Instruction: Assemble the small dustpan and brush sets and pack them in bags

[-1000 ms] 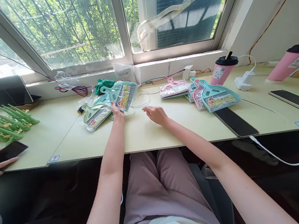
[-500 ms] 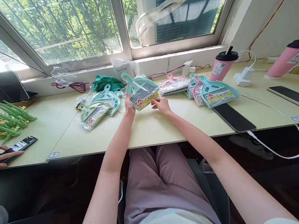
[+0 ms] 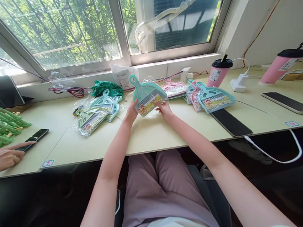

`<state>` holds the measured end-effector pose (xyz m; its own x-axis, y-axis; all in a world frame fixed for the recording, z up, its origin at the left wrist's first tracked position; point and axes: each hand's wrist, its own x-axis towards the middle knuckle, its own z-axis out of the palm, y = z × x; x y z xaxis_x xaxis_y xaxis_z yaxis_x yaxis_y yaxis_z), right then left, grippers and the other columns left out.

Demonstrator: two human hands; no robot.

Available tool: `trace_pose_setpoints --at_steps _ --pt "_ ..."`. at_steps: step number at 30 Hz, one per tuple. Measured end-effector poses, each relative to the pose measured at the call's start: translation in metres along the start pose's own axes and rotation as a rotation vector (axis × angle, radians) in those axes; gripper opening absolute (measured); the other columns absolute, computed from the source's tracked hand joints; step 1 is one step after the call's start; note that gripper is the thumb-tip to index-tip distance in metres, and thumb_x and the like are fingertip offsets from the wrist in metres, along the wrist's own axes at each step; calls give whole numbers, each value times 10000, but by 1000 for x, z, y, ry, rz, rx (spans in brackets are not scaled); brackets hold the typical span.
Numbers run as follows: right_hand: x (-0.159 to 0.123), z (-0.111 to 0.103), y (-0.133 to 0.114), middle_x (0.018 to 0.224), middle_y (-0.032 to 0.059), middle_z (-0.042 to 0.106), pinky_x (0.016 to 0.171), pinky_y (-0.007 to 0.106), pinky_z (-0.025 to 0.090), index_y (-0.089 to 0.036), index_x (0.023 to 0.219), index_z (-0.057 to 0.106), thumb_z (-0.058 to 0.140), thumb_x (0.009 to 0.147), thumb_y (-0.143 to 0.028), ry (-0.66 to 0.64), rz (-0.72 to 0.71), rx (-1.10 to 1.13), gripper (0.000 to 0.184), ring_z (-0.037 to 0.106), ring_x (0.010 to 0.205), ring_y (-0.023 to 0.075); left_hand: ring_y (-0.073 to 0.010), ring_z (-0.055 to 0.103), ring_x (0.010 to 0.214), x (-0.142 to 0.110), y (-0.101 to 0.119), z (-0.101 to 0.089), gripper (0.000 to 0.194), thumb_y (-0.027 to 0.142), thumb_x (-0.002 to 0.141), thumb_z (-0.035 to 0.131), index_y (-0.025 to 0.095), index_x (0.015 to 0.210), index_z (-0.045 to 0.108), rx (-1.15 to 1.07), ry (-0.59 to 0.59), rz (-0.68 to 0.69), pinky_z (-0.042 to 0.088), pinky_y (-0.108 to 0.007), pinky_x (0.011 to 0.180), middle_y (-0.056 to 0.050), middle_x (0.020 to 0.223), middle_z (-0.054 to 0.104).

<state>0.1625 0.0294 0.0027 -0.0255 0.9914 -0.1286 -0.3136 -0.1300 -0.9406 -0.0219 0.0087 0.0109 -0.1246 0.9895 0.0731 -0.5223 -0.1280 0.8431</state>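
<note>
A teal dustpan and brush set in clear plastic wrap, with a yellow label, is held up over the table, handle toward the upper left. My left hand grips its left lower edge. At the lower right corner, the fingers of my right hand are on the wrap, partly bent; some fingertips are hidden. To the left lie a green wrapped set and a teal wrapped set. Toward the right are a pink wrapped set and a stack topped by another teal set.
A black phone lies partly under the right stack, its white cable hanging off the edge. Another phone, two pink cups and a white plug stand farther right. At left, another person's hand touches a phone.
The held dustpan set has tilted more upright and turned slightly; my right fingers have spread somewhat at its corner. At left, the other person's phone has shifted right and one hand now touches it.
</note>
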Motion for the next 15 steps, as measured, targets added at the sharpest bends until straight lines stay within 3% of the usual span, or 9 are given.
trace_pose_setpoints --at_steps 3,7,10,15 --pt "-3 0 -2 918 2 734 377 160 262 -197 864 609 896 786 -204 18 5 -37 297 595 535 55 -269 703 1321 2 -1 -2 359 324 1050 586 201 1373 683 71 -19 -22 543 -427 1177 -83 1284 798" --pt "-2 -1 -4 774 -25 693 381 161 263 -185 802 616 1005 652 -216 53 -2 -68 418 470 481 26 -249 715 1300 12 0 -7 427 438 1125 415 181 1237 737 110 239 -22 567 -391 1128 -121 1247 803" --pt "1 -6 -7 653 -52 635 390 153 295 -174 752 617 1030 620 -187 58 13 -56 433 388 458 13 -208 743 1235 17 8 -17 453 413 1141 361 176 1187 745 100 328 30 590 -357 1082 -134 1265 796" --pt "4 -19 -21 634 -55 630 395 160 305 -166 707 608 1034 609 -133 43 53 -9 439 348 451 4 -120 774 1131 18 37 -48 550 415 1160 195 177 1339 658 -95 599 166 605 -257 1014 -133 1267 781"
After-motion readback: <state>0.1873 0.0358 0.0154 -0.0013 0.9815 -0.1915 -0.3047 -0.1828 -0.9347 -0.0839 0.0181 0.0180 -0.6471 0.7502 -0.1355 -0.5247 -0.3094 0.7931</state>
